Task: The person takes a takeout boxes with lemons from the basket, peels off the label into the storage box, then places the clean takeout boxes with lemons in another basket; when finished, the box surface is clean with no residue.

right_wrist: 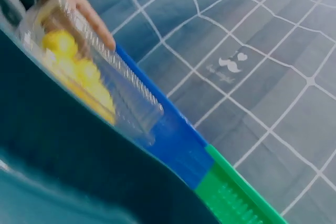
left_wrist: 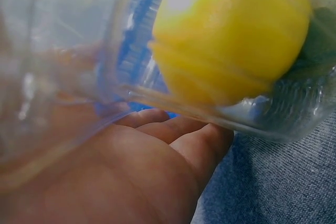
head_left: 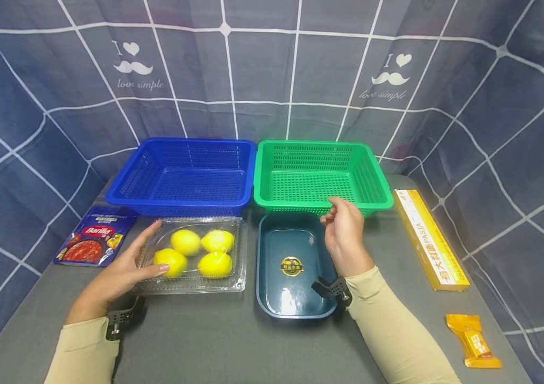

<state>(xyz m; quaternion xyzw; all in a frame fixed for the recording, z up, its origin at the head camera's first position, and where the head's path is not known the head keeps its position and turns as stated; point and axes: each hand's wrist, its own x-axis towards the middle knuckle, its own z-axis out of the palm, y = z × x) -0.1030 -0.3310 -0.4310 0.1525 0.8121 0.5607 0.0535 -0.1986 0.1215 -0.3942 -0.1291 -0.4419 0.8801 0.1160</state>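
My left hand [head_left: 125, 269] grips the left edge of a clear plastic box [head_left: 195, 288], its thumb over the lid and its fingers along the side. Several lemons [head_left: 216, 265] sit inside. In the left wrist view, the fingers [left_wrist: 205, 145] lie beneath the box's edge, below a lemon [left_wrist: 231, 35]. Over the right rim of a dark teal basin [head_left: 291, 301], my right hand [head_left: 346, 234] hovers with loosely bent fingers and nothing in them. The right wrist view shows the basin's wall [right_wrist: 79, 140] up close, but not the hand itself.
A blue basket [head_left: 181, 202] and a green basket [head_left: 320, 204] stand side by side at the back. To the left lies a Barilla pouch [head_left: 95, 237]. A yellow pasta box [head_left: 430, 240] and a small orange packet [head_left: 474, 341] lie on the right.
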